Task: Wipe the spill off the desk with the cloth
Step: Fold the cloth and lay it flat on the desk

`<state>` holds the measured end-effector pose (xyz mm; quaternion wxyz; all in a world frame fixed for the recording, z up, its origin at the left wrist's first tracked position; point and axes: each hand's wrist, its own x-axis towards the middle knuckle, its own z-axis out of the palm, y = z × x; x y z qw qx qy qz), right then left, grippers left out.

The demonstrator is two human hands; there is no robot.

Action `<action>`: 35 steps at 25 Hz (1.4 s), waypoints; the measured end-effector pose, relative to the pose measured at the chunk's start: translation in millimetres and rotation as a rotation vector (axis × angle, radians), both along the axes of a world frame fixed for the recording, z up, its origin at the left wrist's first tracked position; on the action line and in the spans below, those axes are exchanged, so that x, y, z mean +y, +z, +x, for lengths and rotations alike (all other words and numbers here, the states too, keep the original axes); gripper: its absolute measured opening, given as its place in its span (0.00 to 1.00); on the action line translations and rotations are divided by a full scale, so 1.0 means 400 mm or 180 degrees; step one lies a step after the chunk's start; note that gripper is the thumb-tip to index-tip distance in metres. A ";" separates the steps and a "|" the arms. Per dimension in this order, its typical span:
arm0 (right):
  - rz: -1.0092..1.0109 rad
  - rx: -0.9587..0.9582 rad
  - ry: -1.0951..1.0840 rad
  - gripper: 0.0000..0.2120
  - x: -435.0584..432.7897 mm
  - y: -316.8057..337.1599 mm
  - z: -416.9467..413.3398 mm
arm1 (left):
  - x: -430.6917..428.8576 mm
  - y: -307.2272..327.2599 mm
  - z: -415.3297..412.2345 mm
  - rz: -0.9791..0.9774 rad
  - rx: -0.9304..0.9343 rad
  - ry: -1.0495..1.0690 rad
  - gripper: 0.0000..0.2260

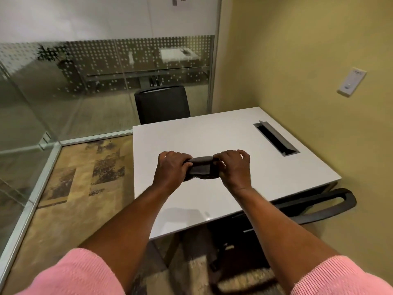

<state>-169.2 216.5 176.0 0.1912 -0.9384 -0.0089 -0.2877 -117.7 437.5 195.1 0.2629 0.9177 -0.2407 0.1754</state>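
Cloth (202, 168): dark grey, bunched into a short roll, held over the middle of the white desk (276, 179); contact with the desktop cannot be told. My left hand (173, 168): fingers closed around the cloth's left end. My right hand (232, 169): thumb and fingers pinching its right end. Cable slot (275, 138): open, far right of desk. Black chair (162, 104): beyond the far edge. Second chair (323, 206): tucked under, right side.

Yellow wall (297, 50) with a white switch plate (352, 81), glass partition (106, 64) dotted with frosted squares, patterned tan carpet (80, 177), black chair (162, 104) beyond the white worktop's (212, 135) far edge, another black chair (319, 206) tucked at its right
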 end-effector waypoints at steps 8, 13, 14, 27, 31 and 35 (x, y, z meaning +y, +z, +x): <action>0.0206 -0.0295 -0.0495 0.12 -0.232 -0.009 -0.080 | -0.259 0.012 0.008 0.0133 0.0032 -0.0398 0.06; 0.0266 -0.0090 -0.0900 0.07 -0.392 -0.076 -0.032 | -0.462 -0.059 0.145 0.0209 0.0189 -0.0761 0.06; 0.0286 -0.0075 -0.0959 0.07 -0.417 -0.091 -0.028 | -0.495 -0.074 0.164 0.0218 0.0225 -0.0847 0.06; 0.0696 0.1371 -0.1369 0.06 -0.981 -0.336 0.075 | -1.083 -0.361 0.295 0.0740 0.0906 -0.1367 0.07; 0.0595 0.1987 -0.1021 0.11 -1.164 -0.428 0.150 | -1.225 -0.490 0.300 0.0881 0.1253 -0.1046 0.08; 0.0594 0.1967 -0.0780 0.10 -1.308 -0.525 0.236 | -1.365 -0.586 0.338 0.1020 0.1422 -0.0625 0.08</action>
